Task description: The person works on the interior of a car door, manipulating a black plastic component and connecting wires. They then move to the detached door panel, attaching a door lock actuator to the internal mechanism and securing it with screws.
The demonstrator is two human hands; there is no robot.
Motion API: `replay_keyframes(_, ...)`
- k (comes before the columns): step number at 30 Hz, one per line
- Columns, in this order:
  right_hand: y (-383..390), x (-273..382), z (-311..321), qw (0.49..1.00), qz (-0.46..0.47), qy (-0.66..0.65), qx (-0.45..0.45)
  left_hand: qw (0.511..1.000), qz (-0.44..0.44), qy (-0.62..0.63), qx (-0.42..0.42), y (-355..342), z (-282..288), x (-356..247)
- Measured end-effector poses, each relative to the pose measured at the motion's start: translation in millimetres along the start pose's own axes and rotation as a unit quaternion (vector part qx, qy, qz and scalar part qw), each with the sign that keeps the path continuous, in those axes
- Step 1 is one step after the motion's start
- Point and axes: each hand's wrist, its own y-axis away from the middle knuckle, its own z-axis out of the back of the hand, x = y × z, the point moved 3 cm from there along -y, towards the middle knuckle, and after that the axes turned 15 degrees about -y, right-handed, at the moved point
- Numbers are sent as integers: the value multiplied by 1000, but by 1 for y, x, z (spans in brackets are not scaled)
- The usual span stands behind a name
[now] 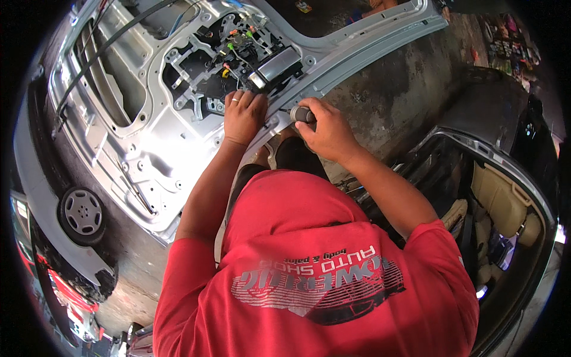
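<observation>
A silver car door or liftgate shell [178,146] lies across the upper left, holding a black latch mechanism [223,56] with wires, green and orange clips, and a metal cylinder [278,66]. My left hand [244,116], a ring on one finger, has its fingers curled down at the mechanism's lower edge; their tips and anything in them are hidden. My right hand [324,128], just right of it, grips a screwdriver-like tool by its thick grey handle [301,115], its tip directed toward the panel's edge beside my left fingers.
A dark car [505,125] with an open doorway and beige seat [496,202] is close on the right. A white car [41,178] stands on the left. Stained concrete floor [392,89] shows beyond the panel, with small cluttered items [508,41] at the upper right.
</observation>
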Motion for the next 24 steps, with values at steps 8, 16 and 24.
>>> replay_keyframes(8,9,-16,-4,1000,-2,-19,-21,999,5,26,20,-5,4,-2)
replay_keyframes(16,19,-25,-1,999,-3,-36,-39,998,15,34,50,-7,-3,-4)
replay_keyframes(24,19,-27,-1,999,-14,-26,-35,997,2,50,60,-8,0,0)
